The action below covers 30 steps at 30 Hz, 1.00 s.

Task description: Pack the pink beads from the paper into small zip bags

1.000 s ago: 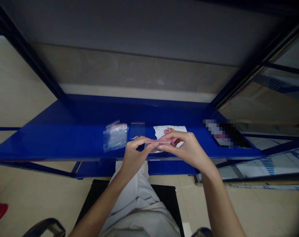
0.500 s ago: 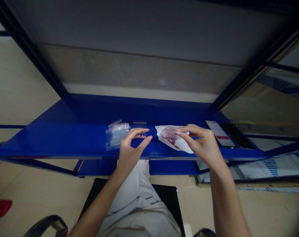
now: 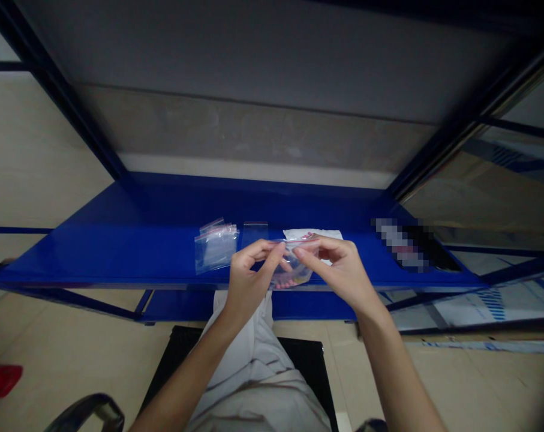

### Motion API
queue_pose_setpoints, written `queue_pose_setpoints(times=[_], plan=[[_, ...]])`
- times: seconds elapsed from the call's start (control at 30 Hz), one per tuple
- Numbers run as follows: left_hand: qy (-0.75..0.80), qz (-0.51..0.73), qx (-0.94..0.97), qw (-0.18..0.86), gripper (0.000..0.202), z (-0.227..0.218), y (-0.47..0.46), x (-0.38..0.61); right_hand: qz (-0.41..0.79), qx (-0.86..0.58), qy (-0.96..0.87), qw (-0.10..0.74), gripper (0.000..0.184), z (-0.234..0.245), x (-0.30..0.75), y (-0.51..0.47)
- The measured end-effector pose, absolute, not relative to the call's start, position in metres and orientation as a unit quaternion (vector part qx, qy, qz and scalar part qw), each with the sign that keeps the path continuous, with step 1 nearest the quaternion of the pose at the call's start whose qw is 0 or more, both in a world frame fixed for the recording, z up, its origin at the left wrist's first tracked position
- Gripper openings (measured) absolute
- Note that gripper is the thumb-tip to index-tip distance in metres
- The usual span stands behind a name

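Observation:
Between my two hands is a clear zip bag [image 3: 294,277] with small pink pieces at its bottom. My left hand [image 3: 256,264] pinches the left part of its red-striped top edge. At the right part of that edge, my right hand [image 3: 332,264] pinches too. A white paper sheet [image 3: 334,234] with a few pink bits lies behind the bag, partly covered by my right hand. To the left is a pile of clear zip bags [image 3: 215,246]. A single zip bag [image 3: 255,231] lies flat just behind my left hand.
All of this is on a blue metal shelf [image 3: 164,204]. Toward its right end lie a phone with a blurred-out screen [image 3: 400,246] and a dark phone-like object [image 3: 442,258]. Blue posts stand at both sides, and a grey panel [image 3: 272,60] hangs above.
My right hand has moved left from over the paper, bringing the zip bag in front of me. My left hand, apart before, has closed on the bag's edge.

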<state>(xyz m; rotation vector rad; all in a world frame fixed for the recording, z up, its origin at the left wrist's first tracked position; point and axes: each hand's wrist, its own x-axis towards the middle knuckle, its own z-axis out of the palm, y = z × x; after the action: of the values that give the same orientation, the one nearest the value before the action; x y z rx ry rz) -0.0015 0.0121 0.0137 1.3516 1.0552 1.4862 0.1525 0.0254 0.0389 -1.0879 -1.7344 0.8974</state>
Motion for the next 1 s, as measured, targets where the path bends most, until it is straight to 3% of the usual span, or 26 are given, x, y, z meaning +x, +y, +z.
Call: queue_pose_setpoints(times=[0.47,1.0], plan=[[0.451,0.565,0.636,0.269,0.024,0.015,0.008,-0.005,0.462,-0.423,-0.608,0.488,0.021,0.027,0.133,0.024],[0.444,0.567,0.616,0.320,0.038,0.009,0.017,-0.004,0.519,-0.383,-0.595,0.479,0.024,0.022,0.129,0.029]])
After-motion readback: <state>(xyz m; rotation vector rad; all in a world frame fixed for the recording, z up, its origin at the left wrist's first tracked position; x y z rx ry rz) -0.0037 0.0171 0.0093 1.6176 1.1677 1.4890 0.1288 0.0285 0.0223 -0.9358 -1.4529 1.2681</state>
